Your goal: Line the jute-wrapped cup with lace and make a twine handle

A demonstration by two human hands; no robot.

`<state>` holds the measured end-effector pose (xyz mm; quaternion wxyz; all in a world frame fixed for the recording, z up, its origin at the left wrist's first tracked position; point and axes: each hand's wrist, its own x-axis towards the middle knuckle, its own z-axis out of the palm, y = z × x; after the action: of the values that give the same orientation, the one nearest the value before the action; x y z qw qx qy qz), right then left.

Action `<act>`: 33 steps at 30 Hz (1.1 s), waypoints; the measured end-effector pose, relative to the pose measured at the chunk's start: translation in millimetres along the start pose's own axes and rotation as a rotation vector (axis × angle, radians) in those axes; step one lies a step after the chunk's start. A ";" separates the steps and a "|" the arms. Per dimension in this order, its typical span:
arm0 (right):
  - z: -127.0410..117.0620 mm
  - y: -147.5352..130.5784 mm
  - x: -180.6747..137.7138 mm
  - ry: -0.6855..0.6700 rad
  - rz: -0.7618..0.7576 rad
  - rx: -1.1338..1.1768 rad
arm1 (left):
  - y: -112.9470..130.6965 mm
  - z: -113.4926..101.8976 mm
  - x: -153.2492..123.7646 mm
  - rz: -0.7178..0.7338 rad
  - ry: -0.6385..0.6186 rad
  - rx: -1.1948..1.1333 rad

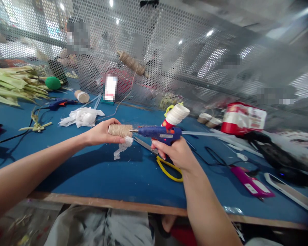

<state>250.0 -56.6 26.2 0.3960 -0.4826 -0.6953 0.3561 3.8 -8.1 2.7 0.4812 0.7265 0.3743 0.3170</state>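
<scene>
My left hand point(104, 132) is wrapped around a small roll covered in wound twine point(120, 130), held sideways above the table. A strip of white lace point(123, 147) hangs below the roll near my thumb. In my right hand point(175, 150) is a blue glue gun point(157, 133), its red light showing and a clear glue stick point(199, 133) sticking out of the back. The nozzle points left and meets the roll's right end; whether it touches is unclear. Beneath the glue gun lie scissors with yellow handles point(169, 169), partly hidden by my right hand.
White lace point(82, 117), a second glue gun point(61, 104) and dry husks point(12, 83) lie left. A twine spool point(132, 63) hangs on the perforated metal screen point(166, 41). Stacked white cups point(178, 114), a red package point(242, 118), a purple box point(252, 181) and a phone point(292, 193) are right.
</scene>
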 end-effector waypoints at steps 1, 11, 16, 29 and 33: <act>-0.2 -0.3 0.2 0.007 -0.001 -0.013 | -0.2 0.2 -0.2 0.016 0.009 0.030; -2.5 -0.5 -1.6 0.049 0.003 -0.067 | -2.6 -0.1 -0.5 0.071 0.037 0.102; -3.3 -2.7 -3.2 0.031 0.003 -0.097 | -4.7 -1.5 0.6 0.076 0.044 0.123; -3.7 3.1 0.0 0.059 0.019 -0.032 | -2.4 0.3 -0.8 0.108 0.038 0.109; -3.1 4.6 1.4 0.080 0.016 -0.010 | 0.0 1.1 -1.7 0.106 0.033 0.111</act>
<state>254.2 -53.6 23.8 0.4183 -0.5039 -0.6768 0.3364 3.9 -10.0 2.2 0.4165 0.7656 0.3599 0.3328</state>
